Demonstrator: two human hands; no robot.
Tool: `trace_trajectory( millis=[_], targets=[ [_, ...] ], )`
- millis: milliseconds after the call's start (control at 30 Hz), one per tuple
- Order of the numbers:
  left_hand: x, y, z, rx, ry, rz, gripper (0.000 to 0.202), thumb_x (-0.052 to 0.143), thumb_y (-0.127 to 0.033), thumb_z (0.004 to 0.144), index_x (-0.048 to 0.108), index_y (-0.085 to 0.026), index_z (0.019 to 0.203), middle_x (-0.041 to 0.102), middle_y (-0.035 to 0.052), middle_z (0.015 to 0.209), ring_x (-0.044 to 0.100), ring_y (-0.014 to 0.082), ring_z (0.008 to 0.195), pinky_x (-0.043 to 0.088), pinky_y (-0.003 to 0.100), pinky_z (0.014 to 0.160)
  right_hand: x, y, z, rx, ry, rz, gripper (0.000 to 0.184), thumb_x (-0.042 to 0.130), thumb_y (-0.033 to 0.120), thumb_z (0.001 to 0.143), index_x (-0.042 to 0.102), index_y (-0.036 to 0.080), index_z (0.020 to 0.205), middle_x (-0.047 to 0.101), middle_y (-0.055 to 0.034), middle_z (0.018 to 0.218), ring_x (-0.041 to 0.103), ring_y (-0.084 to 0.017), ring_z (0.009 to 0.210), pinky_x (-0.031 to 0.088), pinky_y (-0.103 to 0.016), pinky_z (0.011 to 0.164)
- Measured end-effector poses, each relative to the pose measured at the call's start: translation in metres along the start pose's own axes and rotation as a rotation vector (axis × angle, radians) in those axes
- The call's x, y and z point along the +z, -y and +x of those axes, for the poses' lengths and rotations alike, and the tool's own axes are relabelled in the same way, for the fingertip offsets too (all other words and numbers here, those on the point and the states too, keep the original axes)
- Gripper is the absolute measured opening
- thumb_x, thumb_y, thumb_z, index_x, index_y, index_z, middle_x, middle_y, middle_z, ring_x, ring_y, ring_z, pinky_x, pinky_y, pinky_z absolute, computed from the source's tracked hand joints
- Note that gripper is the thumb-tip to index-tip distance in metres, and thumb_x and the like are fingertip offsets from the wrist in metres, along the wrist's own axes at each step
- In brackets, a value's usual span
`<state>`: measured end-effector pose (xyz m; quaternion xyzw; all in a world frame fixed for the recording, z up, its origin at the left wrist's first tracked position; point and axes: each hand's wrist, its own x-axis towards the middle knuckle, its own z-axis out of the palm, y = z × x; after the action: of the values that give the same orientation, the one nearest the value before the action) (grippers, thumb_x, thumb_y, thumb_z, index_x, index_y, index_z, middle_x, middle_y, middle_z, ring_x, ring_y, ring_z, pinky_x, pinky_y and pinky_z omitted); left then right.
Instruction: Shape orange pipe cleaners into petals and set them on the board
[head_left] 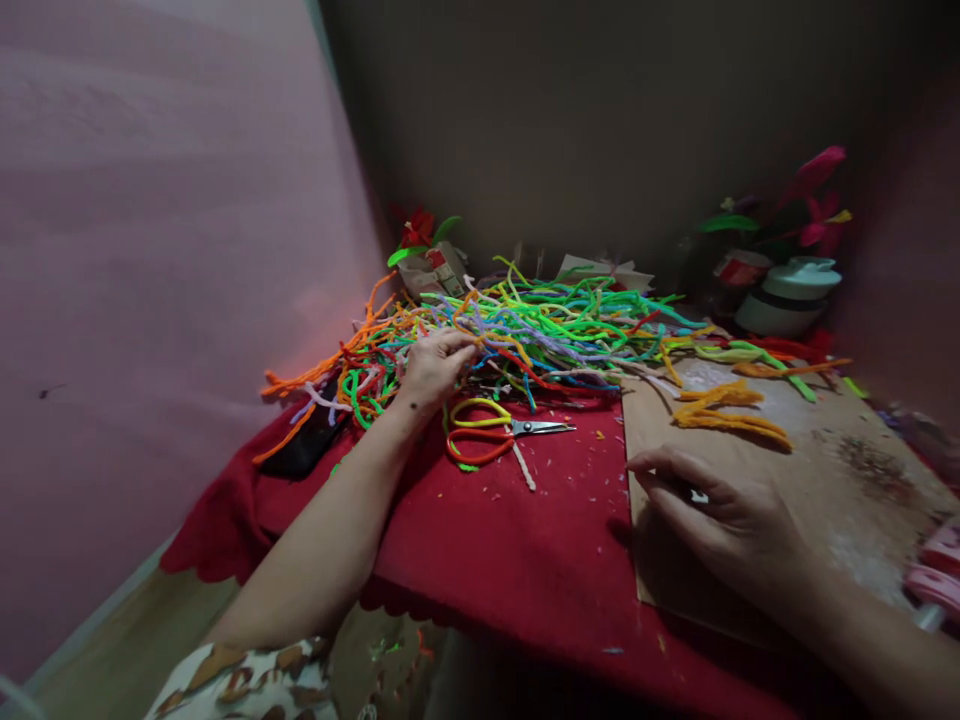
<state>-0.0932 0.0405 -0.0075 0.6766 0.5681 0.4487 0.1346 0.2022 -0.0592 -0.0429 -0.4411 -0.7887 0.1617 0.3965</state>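
My left hand (436, 365) reaches into a large tangled pile of multicoloured pipe cleaners (555, 325). Its thumb and fingertips are closed on a pipe cleaner; which strand cannot be told. Just in front of that hand, scissors (514, 428) with one yellow and one red handle loop lie on the red cloth, blades pointing right. A short pale pipe cleaner piece (523, 465) pokes out from under them. My right hand (724, 525) hovers over the left edge of a brown board (810, 480), thumb and forefinger tips together. Anything between them is too small to make out.
Bent orange-yellow pipe cleaners (727, 415) lie on the board. A dark phone-like object (304, 445) sits at the left, partly under strands. Behind stand a pale lidded container (791, 295) and pipe cleaner flowers (821, 210). A pink tool (934, 580) is at the right edge; a wall (165, 250) rises left.
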Motion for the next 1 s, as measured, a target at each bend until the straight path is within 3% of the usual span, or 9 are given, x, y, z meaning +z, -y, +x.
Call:
trace_trajectory(
  millis=[100,267,400,500,533,733,867,933,1000],
  targets=[
    [-0.009,0.002,0.002,-0.184,-0.027,-0.346,0.023,0.06,-0.036,0.072,0.063,-0.013,0.076,0.06,0.0007,0.063,0.043,0.0057,0.044,0.033,0.018,0.041,0.0,0.001,0.0,-0.018,-0.002,0.012,0.015,0.049,0.019,0.08,0.063,0.022,0.085,0.069,-0.0001,0.072,0.065,-0.013,0.06,0.051,-0.02,0.055],
    [-0.012,0.001,0.004,-0.256,-0.055,-0.728,0.026,0.069,-0.032,0.064,0.059,-0.013,0.078,0.063,0.0007,0.066,0.041,0.0015,0.041,0.029,0.014,0.038,0.0,-0.001,0.0,-0.02,0.011,0.025,0.016,0.048,0.019,0.08,0.063,0.021,0.085,0.07,-0.0013,0.074,0.067,-0.015,0.063,0.051,-0.021,0.054],
    [-0.016,-0.01,0.002,-0.218,-0.1,-0.694,0.02,0.065,-0.03,0.068,0.059,-0.014,0.078,0.06,-0.0019,0.059,0.033,0.0007,0.036,0.023,0.015,0.036,0.001,-0.001,-0.001,0.002,0.013,0.039,0.015,0.05,0.02,0.08,0.063,0.021,0.086,0.07,-0.0016,0.076,0.066,-0.015,0.065,0.051,-0.021,0.057],
    [-0.014,-0.033,-0.008,-0.109,-0.214,-0.513,0.017,0.063,-0.03,0.071,0.062,-0.014,0.077,0.056,-0.003,0.052,0.041,0.0035,0.041,0.031,0.016,0.04,0.0,0.002,0.001,0.054,0.008,0.066,0.015,0.049,0.022,0.081,0.063,0.021,0.087,0.069,-0.0018,0.075,0.065,-0.015,0.063,0.05,-0.021,0.055],
    [-0.012,-0.043,-0.012,-0.088,-0.194,-0.471,0.017,0.062,-0.03,0.072,0.063,-0.014,0.077,0.054,-0.0036,0.05,0.044,0.0045,0.042,0.033,0.016,0.042,0.0,0.003,0.003,0.081,0.005,0.077,0.016,0.049,0.023,0.082,0.063,0.02,0.087,0.069,-0.0021,0.074,0.065,-0.015,0.064,0.049,-0.021,0.055],
    [0.017,-0.089,-0.026,-0.007,0.299,-0.381,0.02,0.057,-0.031,0.076,0.064,-0.013,0.081,0.056,-0.002,0.057,0.049,0.0067,0.05,0.04,0.018,0.049,-0.004,0.007,0.013,0.237,-0.027,0.271,0.024,0.051,0.032,0.083,0.064,0.019,0.098,0.066,-0.003,0.077,0.062,-0.015,0.071,0.049,-0.024,0.065],
    [0.038,-0.099,-0.029,-0.114,0.585,-0.381,0.025,0.053,-0.036,0.079,0.062,-0.013,0.085,0.049,-0.0046,0.05,0.042,0.0054,0.042,0.033,0.017,0.043,-0.005,0.012,0.018,0.446,-0.005,0.604,0.04,0.054,0.041,0.08,0.057,0.017,0.111,0.049,0.0041,0.055,0.045,-0.008,0.043,0.04,-0.02,0.042],
    [0.05,-0.104,-0.035,-0.109,0.752,-0.335,0.024,0.053,-0.033,0.079,0.063,-0.012,0.083,0.045,-0.0054,0.05,0.036,0.0038,0.041,0.029,0.016,0.042,-0.006,0.015,0.02,0.512,0.007,0.762,0.048,0.055,0.044,0.077,0.054,0.017,0.117,0.048,0.0047,0.055,0.042,-0.007,0.04,0.035,-0.019,0.037],
    [0.061,-0.11,-0.043,-0.057,0.85,-0.311,0.022,0.052,-0.03,0.079,0.063,-0.011,0.078,0.043,-0.0052,0.052,0.034,0.0033,0.045,0.027,0.015,0.043,-0.007,0.015,0.021,0.518,0.024,0.792,0.044,0.056,0.045,0.076,0.058,0.017,0.111,0.051,0.0034,0.056,0.042,-0.007,0.04,0.034,-0.019,0.037]
  ],
)
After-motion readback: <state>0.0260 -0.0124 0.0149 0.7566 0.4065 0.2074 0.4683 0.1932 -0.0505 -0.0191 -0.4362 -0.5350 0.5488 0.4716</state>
